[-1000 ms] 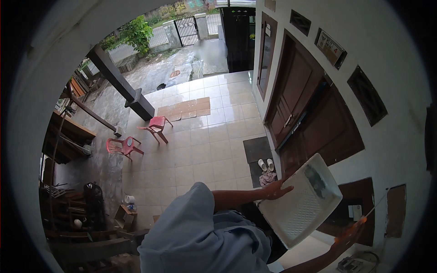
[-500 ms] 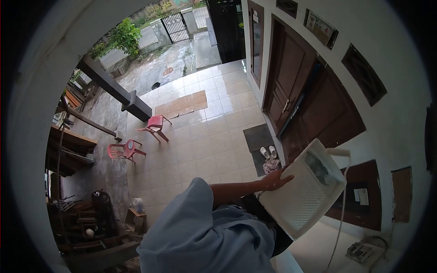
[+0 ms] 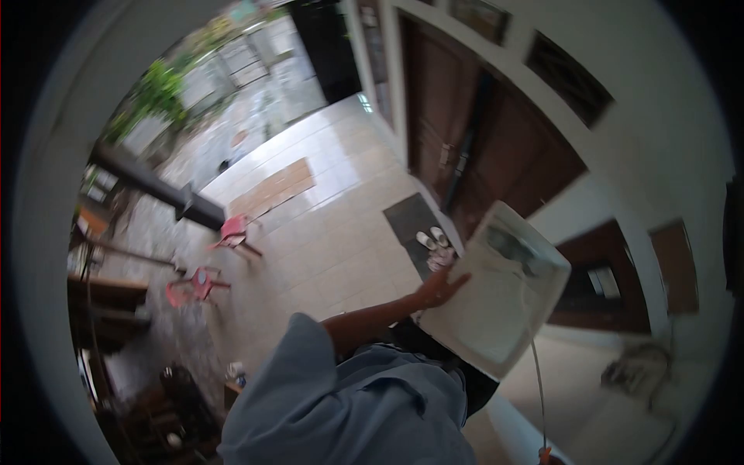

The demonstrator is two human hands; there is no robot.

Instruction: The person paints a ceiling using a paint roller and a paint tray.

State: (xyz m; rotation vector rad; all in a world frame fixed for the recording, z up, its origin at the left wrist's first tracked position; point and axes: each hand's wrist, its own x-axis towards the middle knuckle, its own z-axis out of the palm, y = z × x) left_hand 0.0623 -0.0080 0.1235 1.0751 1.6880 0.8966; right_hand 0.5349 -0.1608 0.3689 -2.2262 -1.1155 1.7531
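My left hand (image 3: 440, 290) grips the near-left rim of a white paint tray (image 3: 488, 310), thumb over the inside and the other fingers hidden beneath. The tray is tilted, with a grey wet-looking patch at its far end. A paint roller's thin metal rod (image 3: 538, 380) runs down from the tray to an orange handle (image 3: 545, 452). At the bottom edge, a small part of my right hand (image 3: 554, 459) shows closed around that handle. The roller head is blurred against the pale tray, so its exact contact is hard to see.
A brown double door (image 3: 473, 116) stands ahead, with a dark mat (image 3: 403, 221) and white shoes (image 3: 431, 238) before it. Red plastic chairs (image 3: 234, 230) are on the left near a dark post (image 3: 182, 203). Stacked wood (image 3: 108, 310) lies farther left.
The view has shifted, moving the scene left and tilting it. The roller has moved from beyond the tray's far right rim to over the tray, and its orange handle has come into view.
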